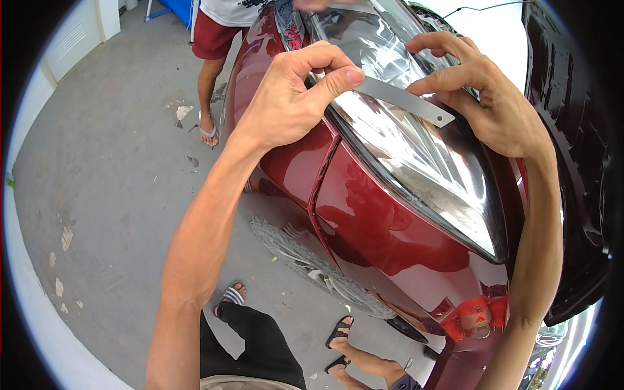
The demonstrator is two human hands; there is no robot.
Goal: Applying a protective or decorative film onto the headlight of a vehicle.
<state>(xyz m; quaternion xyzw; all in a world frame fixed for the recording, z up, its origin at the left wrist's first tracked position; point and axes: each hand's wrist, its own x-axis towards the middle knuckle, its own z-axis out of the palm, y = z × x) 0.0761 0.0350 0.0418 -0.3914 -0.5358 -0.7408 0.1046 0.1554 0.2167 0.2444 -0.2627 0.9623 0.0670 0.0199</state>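
Note:
My left hand [296,97] is closed in a pinch, thumb on top, on one end of a thin grey metal strip [406,101]. The strip runs rightward over a large clear headlight [422,175], and a small round hole shows near its slanted free end. Above that end my right hand [491,97] is curved, with thumb and forefinger apart. The thumb tip is close to the strip's upper edge; whether it touches I cannot tell. The headlight sits in the dark red body of a car [383,201], bordered by a black seal.
A person in dark red shorts [218,32] stands at the car's far left. Another person's sandalled feet [341,331] are by the front wheel [318,270]. A bright red crumpled thing [474,318] is at lower right. A dark panel [572,149] rises at the right.

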